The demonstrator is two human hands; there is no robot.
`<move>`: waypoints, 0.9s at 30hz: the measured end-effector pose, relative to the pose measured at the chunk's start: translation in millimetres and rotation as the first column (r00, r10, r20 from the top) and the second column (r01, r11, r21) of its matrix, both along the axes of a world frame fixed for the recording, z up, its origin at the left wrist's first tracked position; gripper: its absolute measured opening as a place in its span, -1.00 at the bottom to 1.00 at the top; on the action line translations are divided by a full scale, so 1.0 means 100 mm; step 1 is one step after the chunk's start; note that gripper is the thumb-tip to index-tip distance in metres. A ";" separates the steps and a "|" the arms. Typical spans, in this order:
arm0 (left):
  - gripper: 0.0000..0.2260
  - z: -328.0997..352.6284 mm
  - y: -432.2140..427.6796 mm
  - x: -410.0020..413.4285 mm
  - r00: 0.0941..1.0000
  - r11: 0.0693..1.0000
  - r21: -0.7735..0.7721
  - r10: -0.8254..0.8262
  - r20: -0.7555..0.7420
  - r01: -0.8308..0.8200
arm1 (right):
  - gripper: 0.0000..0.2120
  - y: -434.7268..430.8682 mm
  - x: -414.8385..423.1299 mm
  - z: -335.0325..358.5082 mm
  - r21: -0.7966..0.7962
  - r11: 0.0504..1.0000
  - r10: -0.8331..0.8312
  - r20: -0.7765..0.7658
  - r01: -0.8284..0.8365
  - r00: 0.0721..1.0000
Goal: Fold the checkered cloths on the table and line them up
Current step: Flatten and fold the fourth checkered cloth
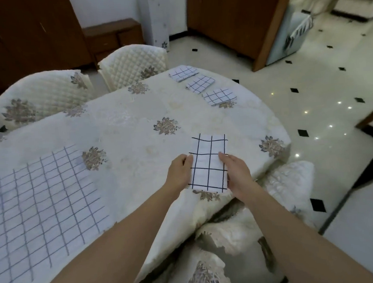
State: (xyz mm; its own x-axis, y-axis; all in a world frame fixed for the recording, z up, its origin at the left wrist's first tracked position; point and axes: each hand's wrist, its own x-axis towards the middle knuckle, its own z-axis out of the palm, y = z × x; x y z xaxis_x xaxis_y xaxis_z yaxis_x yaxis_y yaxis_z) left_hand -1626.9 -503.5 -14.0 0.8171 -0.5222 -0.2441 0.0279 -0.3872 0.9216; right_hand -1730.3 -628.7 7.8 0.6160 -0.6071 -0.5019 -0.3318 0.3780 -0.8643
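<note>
L fingers (188, 159) curl in at the left long edge of the half-folded cloth (208, 162), which looks like a pinch. R fingers (223, 157) are close together, bent over its right long edge w/ tips on top. Can't tell where the thumbs sit. Left hand (180, 172) and right hand (236, 173) flank the cloth, one per side, about equally near, both at its near half.

The cloth is a narrow strip w/ its long axis running straight away from the person. Its far half lies flat on the table (134, 114); its near end reaches the table edge and may hang just past it. My read: one more fold across the short way comes next, near end over to far end, so the move goes fwd along that axis.

Beyond the cloth's far end & to the right, three folded cloths (200, 83) sit in a row by the rim, well apart from it. The finished piece prob. joins the row's near end. Well to the cloth's left, an unfolded cloth (40, 197) lies spread flat, not yet done.

Under it is a cream tablecloth (125, 146) w/ brown flower motifs; it looks soft and could wrinkle. Past the cloth's far side are two quilted chairs (133, 63), then wooden cabinets (233, 14). To its right is a glossy tiled floor (322, 90).
</note>
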 end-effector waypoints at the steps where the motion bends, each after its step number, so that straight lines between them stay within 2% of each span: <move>1: -0.67 0.03 -0.07 -0.06 0.999 0.999 -0.008 -0.039 0.020 0.039 | -0.66 -0.05 -0.08 0.00 -0.049 0.999 -0.023 -0.025 0.021 0.999; 3: -0.67 0.08 -0.23 -0.17 0.995 0.995 -0.022 -0.096 0.025 0.096 | -0.48 -0.19 -0.23 -0.06 -0.143 0.988 -0.065 -0.075 0.054 0.995; 5: -0.67 0.12 -0.39 -0.29 0.992 0.991 -0.034 -0.125 0.016 0.126 | -0.42 -0.36 -0.38 -0.14 -0.222 0.971 -0.113 -0.076 0.094 0.991; 8: -0.65 0.18 -0.64 -0.46 0.979 0.982 0.003 -0.187 0.086 0.188 | -0.46 -0.51 -0.60 -0.04 -0.288 0.946 -0.177 -0.079 0.148 0.981; 13: -0.65 0.20 -1.17 -0.70 0.943 0.958 0.080 -0.287 0.168 0.277 | -0.66 -0.87 -0.90 0.05 -0.327 0.914 -0.279 -0.075 0.241 0.957; 18: -0.66 0.13 -1.94 -1.00 0.898 0.927 0.095 -0.376 0.226 0.364 | -0.54 -1.53 -1.24 -0.07 -0.363 0.856 -0.413 -0.052 0.368 0.909; 23: -0.65 0.02 -2.98 -1.28 0.842 0.886 0.127 -0.464 0.274 0.447 | -0.64 -2.39 -1.54 -0.21 -0.441 0.777 -0.517 -0.042 0.448 0.855; 27: -0.65 0.01 -3.85 -1.46 0.823 0.868 0.155 -0.496 0.276 0.471 | -0.64 -3.15 -1.79 -0.26 -0.450 0.762 -0.549 -0.068 0.465 0.833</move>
